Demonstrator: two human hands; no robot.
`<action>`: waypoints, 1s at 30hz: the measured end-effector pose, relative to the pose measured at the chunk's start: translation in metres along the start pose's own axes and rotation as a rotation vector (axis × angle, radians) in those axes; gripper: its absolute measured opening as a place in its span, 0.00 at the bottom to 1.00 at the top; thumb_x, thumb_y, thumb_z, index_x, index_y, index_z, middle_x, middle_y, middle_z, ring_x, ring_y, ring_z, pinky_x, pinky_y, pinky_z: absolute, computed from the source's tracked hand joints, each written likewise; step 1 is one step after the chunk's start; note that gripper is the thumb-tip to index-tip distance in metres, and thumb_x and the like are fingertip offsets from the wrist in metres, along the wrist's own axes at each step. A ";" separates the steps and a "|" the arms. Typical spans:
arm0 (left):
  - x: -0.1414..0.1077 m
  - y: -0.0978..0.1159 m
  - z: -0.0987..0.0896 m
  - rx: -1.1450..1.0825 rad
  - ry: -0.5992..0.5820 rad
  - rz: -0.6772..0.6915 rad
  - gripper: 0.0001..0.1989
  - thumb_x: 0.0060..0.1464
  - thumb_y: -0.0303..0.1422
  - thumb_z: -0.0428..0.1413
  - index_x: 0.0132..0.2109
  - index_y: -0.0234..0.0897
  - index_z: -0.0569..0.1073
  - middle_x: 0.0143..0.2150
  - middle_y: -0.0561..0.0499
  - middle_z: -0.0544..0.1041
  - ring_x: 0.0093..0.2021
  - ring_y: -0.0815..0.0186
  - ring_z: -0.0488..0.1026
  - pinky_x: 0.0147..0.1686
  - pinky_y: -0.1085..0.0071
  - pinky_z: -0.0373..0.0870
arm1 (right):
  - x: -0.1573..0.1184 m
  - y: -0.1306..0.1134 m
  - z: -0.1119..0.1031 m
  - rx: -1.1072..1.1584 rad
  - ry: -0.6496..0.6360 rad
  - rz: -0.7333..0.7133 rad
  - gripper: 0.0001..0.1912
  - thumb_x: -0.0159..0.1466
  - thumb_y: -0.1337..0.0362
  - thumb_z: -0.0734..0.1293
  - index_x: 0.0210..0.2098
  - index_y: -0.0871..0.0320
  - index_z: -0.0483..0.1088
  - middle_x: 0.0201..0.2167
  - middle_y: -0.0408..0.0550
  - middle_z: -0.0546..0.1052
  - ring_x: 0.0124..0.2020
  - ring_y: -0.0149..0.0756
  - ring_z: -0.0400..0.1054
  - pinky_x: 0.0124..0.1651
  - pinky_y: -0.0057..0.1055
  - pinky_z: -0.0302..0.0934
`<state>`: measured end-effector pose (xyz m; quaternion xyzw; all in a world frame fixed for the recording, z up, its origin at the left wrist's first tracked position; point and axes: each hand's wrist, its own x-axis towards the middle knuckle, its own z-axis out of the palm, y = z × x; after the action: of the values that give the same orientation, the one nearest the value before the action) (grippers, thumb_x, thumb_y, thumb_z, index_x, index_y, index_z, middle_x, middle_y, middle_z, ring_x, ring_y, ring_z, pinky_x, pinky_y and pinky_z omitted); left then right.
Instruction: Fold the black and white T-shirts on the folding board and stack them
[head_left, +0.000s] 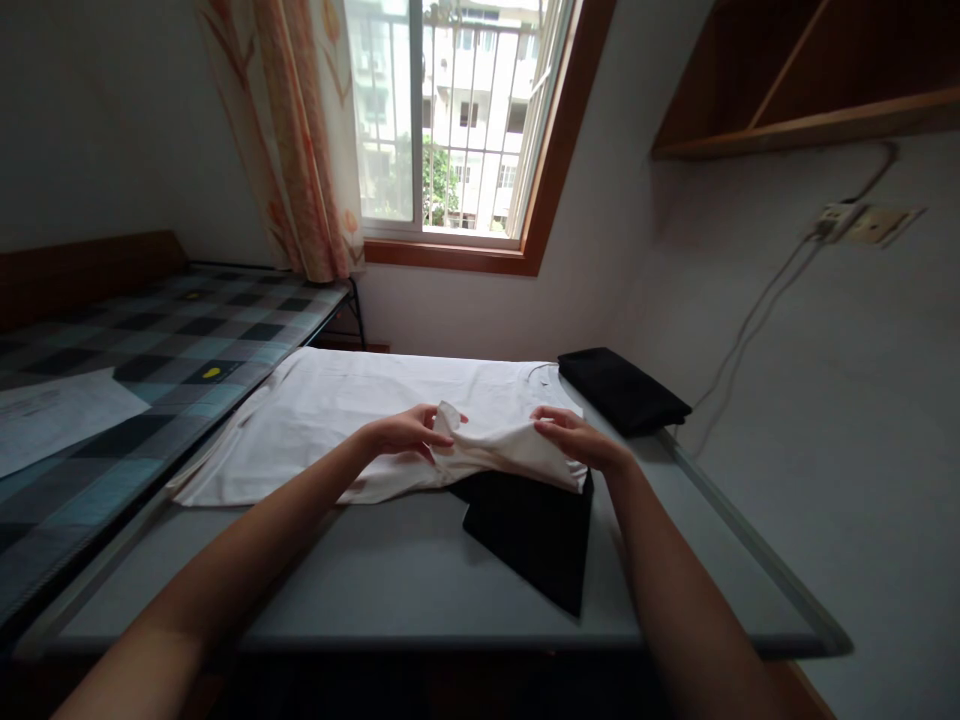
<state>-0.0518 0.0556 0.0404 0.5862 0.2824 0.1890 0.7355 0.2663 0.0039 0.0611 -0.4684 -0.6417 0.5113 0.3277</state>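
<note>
A white shirt lies spread across the grey table. My left hand pinches a raised fold of its near edge, around the middle. Further right, my right hand grips the same lifted part near the collar end, fingers closed on the cloth. Between the hands the fabric sags in soft folds. A flat black piece sticks out from under the white cloth toward the front; its upper part is covered.
Folded black cloth rests at the table's back right, by the wall. To the left is a bed with a checked mattress and a paper sheet. A cable hangs from a wall socket.
</note>
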 end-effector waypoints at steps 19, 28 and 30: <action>0.012 -0.008 0.009 0.372 0.262 0.244 0.35 0.46 0.30 0.60 0.63 0.40 0.63 0.31 0.56 0.70 0.26 0.73 0.68 0.25 0.77 0.67 | 0.027 0.032 0.002 -0.223 0.447 -0.145 0.18 0.54 0.68 0.65 0.44 0.57 0.75 0.48 0.51 0.76 0.47 0.38 0.69 0.48 0.33 0.64; 0.023 -0.016 0.008 0.703 0.484 0.262 0.19 0.52 0.41 0.55 0.44 0.32 0.79 0.28 0.51 0.75 0.24 0.70 0.66 0.25 0.74 0.62 | 0.032 0.044 0.005 -0.554 0.388 -0.177 0.16 0.58 0.70 0.61 0.40 0.58 0.78 0.43 0.51 0.77 0.40 0.36 0.71 0.46 0.32 0.65; 0.023 -0.018 0.007 0.734 0.517 0.276 0.18 0.52 0.41 0.56 0.42 0.32 0.80 0.27 0.51 0.76 0.24 0.69 0.66 0.26 0.74 0.62 | 0.033 0.042 0.009 -0.581 0.417 -0.279 0.19 0.60 0.70 0.58 0.44 0.57 0.77 0.49 0.53 0.74 0.49 0.37 0.69 0.52 0.33 0.63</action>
<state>-0.0306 0.0602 0.0195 0.7733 0.4241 0.3123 0.3529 0.2578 0.0336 0.0161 -0.5439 -0.7369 0.1524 0.3714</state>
